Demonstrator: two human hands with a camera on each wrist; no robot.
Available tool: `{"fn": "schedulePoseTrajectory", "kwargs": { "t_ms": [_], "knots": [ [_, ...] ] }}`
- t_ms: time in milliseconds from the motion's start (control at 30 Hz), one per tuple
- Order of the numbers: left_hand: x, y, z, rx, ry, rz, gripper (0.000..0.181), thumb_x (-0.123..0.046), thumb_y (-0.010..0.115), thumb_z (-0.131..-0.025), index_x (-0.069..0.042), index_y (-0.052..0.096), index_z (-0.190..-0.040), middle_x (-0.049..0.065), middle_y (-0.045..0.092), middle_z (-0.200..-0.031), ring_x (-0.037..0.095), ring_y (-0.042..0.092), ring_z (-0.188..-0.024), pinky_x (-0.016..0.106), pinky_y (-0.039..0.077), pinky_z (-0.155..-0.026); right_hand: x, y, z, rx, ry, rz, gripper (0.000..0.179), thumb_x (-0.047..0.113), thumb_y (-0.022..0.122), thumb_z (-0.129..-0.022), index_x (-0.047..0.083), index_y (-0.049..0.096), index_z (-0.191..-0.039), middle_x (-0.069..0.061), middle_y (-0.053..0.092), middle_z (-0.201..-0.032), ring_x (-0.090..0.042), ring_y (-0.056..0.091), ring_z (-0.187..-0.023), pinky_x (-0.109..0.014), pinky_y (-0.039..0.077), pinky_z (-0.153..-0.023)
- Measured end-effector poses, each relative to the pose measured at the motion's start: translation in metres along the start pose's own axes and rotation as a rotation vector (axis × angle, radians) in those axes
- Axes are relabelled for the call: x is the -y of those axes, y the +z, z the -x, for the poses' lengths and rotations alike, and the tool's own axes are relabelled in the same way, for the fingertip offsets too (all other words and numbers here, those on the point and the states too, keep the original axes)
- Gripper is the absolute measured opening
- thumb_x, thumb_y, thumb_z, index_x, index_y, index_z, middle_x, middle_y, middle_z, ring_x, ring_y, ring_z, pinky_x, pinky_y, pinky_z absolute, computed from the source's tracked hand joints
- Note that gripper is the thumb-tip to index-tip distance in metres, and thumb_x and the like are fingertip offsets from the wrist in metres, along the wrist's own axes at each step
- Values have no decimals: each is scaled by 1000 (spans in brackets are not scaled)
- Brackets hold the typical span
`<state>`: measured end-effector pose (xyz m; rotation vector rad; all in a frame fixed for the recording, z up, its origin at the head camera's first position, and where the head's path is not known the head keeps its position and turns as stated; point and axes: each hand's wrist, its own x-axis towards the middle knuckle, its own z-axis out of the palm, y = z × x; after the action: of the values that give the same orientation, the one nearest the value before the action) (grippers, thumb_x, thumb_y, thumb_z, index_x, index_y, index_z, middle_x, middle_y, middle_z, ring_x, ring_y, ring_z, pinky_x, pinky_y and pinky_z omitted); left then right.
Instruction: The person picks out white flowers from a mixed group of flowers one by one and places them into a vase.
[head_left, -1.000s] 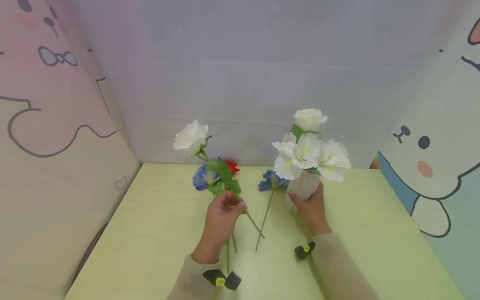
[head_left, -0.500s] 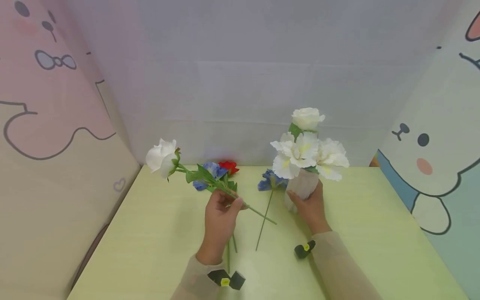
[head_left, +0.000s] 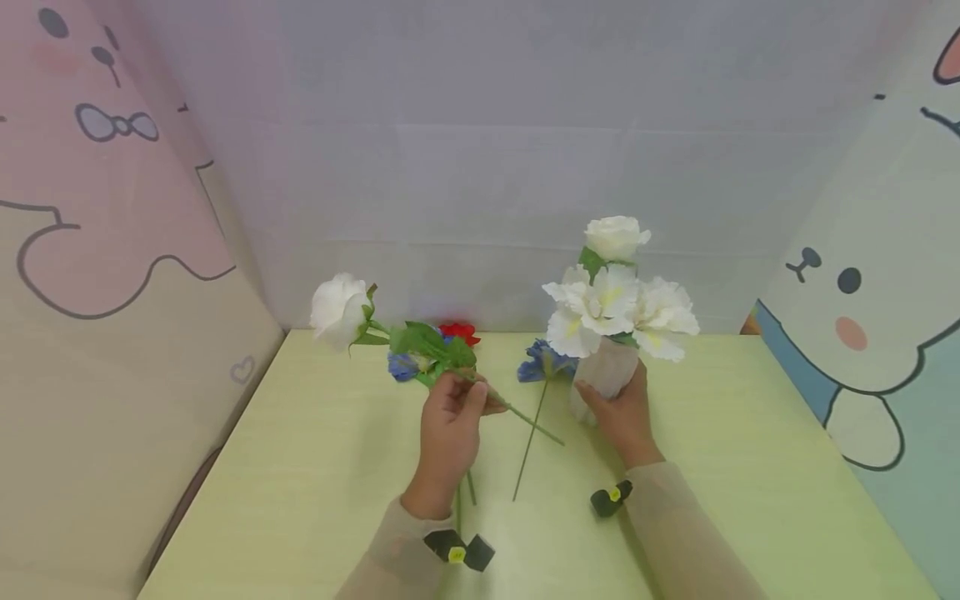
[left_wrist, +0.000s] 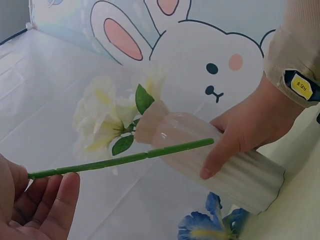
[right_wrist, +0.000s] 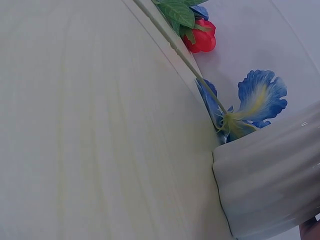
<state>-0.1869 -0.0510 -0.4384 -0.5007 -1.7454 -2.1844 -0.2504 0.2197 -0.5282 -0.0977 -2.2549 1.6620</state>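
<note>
A white rose (head_left: 340, 311) with green leaves is pinched by its stem between the thumb and fingers of my left hand (head_left: 452, 425). The bloom points up and left; the bare stem end (left_wrist: 180, 148) reaches right, overlapping the vase in the left wrist view. My right hand (head_left: 622, 412) grips the ribbed white vase (left_wrist: 235, 170) round its side. White flowers (head_left: 596, 300) with yellow centres and another white rose (head_left: 617, 238) stand in the vase. Right by its base lies a blue iris (right_wrist: 260, 100), stem toward me.
Behind my left hand lie a red flower (head_left: 459, 333) and a blue flower (head_left: 402, 367), their stems running toward me on the pale yellow table (head_left: 315, 500). A plain white sheet (head_left: 480, 183) rises at the back, with cartoon-printed panels at both sides.
The held rose has swung from near upright down to the left, its stem end now pointing more to the right. My left hand shifted slightly right; the right hand and vase stayed put.
</note>
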Motion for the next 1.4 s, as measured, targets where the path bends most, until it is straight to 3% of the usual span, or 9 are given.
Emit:
{"fn": "schedulePoseTrajectory", "kwargs": {
  "t_ms": [167,500,733,867,1167,1400],
  "knots": [
    [1,2,-4,38,37,-6,16,-2,54,-106,13,52,-111,27,59,-98,19,69,-85,40,62,-79,0,0,0,-6,-14,-9,96,18,86,-85,9,23,-156,-20,43,-141,-35,47,-128,-52,35,-112],
    [-3,11,-18,107,135,-26,8,5,54,-104,10,52,-109,25,59,-99,28,69,-87,43,62,-80,-1,0,-2,-9,-55,-10,95,16,87,-84,7,24,-155,-20,44,-138,-34,49,-123,-52,37,-109],
    [1,11,-31,210,199,-62,6,6,56,-103,7,55,-109,24,58,-100,38,68,-89,42,62,-81,0,-1,-1,-17,-60,-22,95,15,88,-83,6,26,-155,-20,45,-138,-35,49,-122,-53,38,-109],
    [1,7,-36,263,211,-121,9,-1,56,-105,2,58,-113,21,60,-104,36,71,-90,40,61,-83,0,-1,0,-5,-54,-38,95,17,88,-83,7,26,-155,-20,45,-136,-35,50,-120,-53,39,-107],
    [-19,21,-53,313,300,-248,12,-13,62,-105,-2,59,-109,15,64,-104,31,73,-88,35,60,-86,-1,1,0,-8,-49,-27,94,16,86,-85,6,25,-155,-20,45,-137,-35,50,-123,-54,38,-109],
    [-31,41,-63,312,439,-196,11,-11,62,-105,-1,60,-109,16,64,-102,29,72,-87,34,61,-84,-4,0,-1,5,-82,-40,92,17,86,-86,9,26,-155,-14,46,-138,-28,50,-123,-49,39,-109]
  ]
}}
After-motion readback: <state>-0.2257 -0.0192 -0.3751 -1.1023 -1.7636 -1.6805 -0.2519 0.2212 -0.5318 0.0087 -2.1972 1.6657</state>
